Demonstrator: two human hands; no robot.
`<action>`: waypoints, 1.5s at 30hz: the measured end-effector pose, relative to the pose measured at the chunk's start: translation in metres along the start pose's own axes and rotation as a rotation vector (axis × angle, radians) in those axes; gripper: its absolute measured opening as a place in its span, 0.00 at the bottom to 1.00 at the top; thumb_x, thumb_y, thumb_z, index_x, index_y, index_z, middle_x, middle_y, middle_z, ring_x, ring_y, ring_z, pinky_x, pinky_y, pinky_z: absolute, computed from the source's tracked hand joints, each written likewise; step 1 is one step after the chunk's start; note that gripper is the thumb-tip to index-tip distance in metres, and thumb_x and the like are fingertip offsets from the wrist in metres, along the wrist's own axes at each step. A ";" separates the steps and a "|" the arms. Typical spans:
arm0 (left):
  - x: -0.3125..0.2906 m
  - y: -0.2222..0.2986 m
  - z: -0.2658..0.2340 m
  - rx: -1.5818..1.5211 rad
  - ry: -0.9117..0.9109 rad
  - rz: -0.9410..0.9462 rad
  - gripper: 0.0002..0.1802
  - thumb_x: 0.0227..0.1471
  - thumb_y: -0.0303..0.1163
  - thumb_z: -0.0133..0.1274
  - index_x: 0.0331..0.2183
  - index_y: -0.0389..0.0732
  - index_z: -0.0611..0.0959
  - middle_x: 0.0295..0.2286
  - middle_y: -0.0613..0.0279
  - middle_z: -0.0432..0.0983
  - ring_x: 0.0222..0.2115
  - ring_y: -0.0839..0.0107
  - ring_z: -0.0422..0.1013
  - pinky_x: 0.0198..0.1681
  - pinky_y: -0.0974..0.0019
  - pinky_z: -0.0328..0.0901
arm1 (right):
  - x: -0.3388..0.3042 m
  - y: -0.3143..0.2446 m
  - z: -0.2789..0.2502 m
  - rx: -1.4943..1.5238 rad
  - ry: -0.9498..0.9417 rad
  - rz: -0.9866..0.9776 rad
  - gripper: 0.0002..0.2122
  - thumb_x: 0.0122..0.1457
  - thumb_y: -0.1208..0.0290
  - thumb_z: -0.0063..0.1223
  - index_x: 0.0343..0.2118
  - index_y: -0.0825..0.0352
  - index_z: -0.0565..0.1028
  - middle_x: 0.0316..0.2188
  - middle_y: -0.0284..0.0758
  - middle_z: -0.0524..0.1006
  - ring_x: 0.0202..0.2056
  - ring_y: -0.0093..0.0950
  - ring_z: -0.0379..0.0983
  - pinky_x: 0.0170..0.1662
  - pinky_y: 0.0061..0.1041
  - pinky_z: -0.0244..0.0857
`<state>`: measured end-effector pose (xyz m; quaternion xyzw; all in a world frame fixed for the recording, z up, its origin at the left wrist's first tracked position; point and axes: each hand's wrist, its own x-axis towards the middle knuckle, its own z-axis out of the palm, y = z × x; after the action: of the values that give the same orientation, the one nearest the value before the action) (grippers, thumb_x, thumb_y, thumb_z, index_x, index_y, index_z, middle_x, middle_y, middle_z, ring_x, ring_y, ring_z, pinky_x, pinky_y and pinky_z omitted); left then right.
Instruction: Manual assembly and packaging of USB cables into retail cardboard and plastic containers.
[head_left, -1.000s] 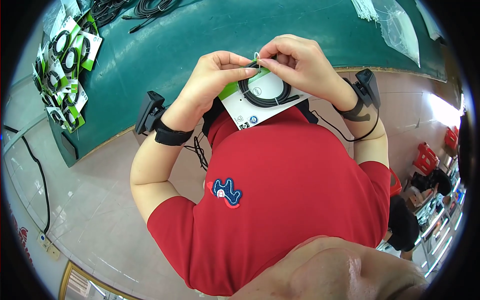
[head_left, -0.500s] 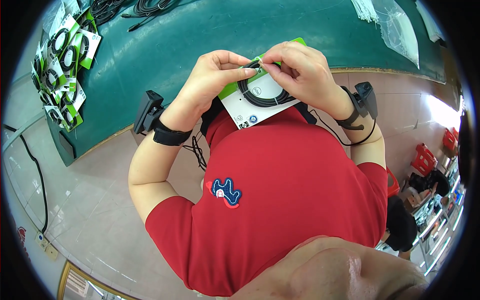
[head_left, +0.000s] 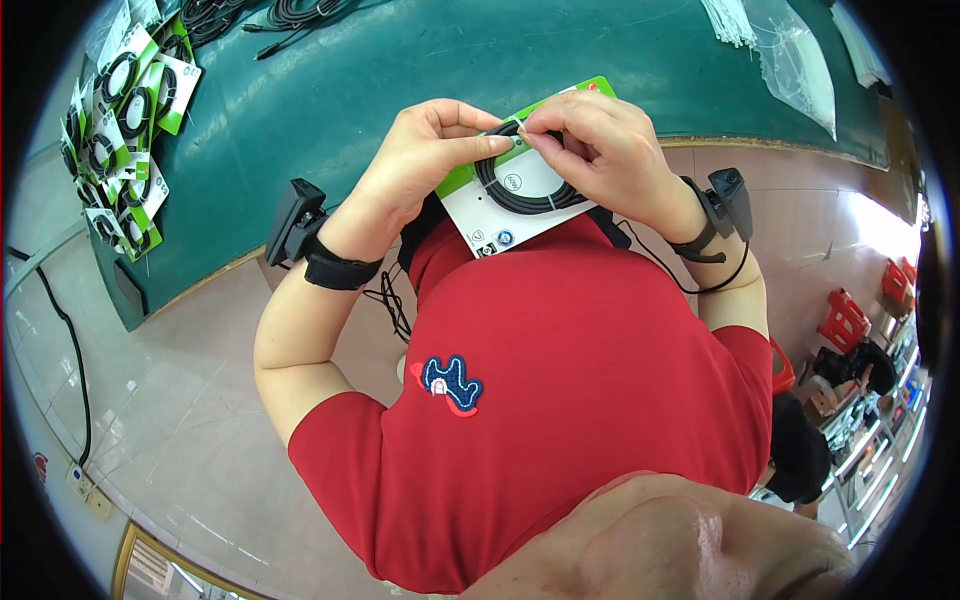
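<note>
A coiled black cable [head_left: 492, 181] lies on a white and green backing card [head_left: 462, 214], held near the table's front edge. My left hand [head_left: 430, 150] pinches the coil and card on their upper left side, thumb on top. My right hand [head_left: 600, 140] has thumb and forefinger pinched at the top of the coil, on a small white cable tie [head_left: 521, 126]. The tie's end between those fingertips is mostly hidden. Another pale tie [head_left: 552, 202] binds the lower part of the coil to the card.
Several carded cables [head_left: 135, 115] are heaped on the green table [head_left: 400, 60] at the left. Loose black cables [head_left: 300, 14] lie at the back. White cable ties [head_left: 728, 20] and a clear plastic bag [head_left: 795, 70] sit at the back right. Red stools [head_left: 845, 318] stand farther right.
My right hand has shifted slightly, its fingers rolling a little at the tie, and more of the card's top corner shows. My left hand keeps its hold on the coil and card.
</note>
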<state>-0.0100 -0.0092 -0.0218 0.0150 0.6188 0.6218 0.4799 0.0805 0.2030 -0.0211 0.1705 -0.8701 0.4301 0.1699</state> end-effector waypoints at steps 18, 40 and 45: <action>0.001 -0.002 -0.001 0.024 -0.006 -0.012 0.13 0.52 0.25 0.67 0.40 0.33 0.83 0.35 0.55 0.85 0.35 0.73 0.80 0.41 0.71 0.74 | -0.001 -0.005 -0.001 -0.205 -0.115 -0.070 0.07 0.53 0.79 0.66 0.34 0.67 0.79 0.37 0.36 0.76 0.33 0.31 0.74 0.33 0.23 0.68; 0.001 0.014 0.010 -0.558 -0.100 0.343 0.11 0.56 0.18 0.61 0.42 0.35 0.82 0.38 0.55 0.84 0.38 0.70 0.81 0.45 0.68 0.75 | 0.010 0.061 -0.003 0.647 -0.101 0.144 0.23 0.68 0.68 0.53 0.64 0.68 0.67 0.57 0.40 0.75 0.55 0.30 0.74 0.57 0.29 0.71; 0.000 0.018 0.006 -0.532 -0.133 0.312 0.11 0.56 0.17 0.59 0.42 0.36 0.82 0.38 0.54 0.84 0.38 0.70 0.81 0.46 0.68 0.75 | -0.004 0.076 -0.003 0.464 -0.069 0.189 0.22 0.67 0.69 0.54 0.62 0.68 0.69 0.56 0.39 0.76 0.55 0.29 0.75 0.57 0.30 0.71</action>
<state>-0.0167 -0.0005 -0.0060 0.0240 0.3919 0.8256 0.4052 0.0509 0.2500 -0.0740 0.1372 -0.7656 0.6261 0.0555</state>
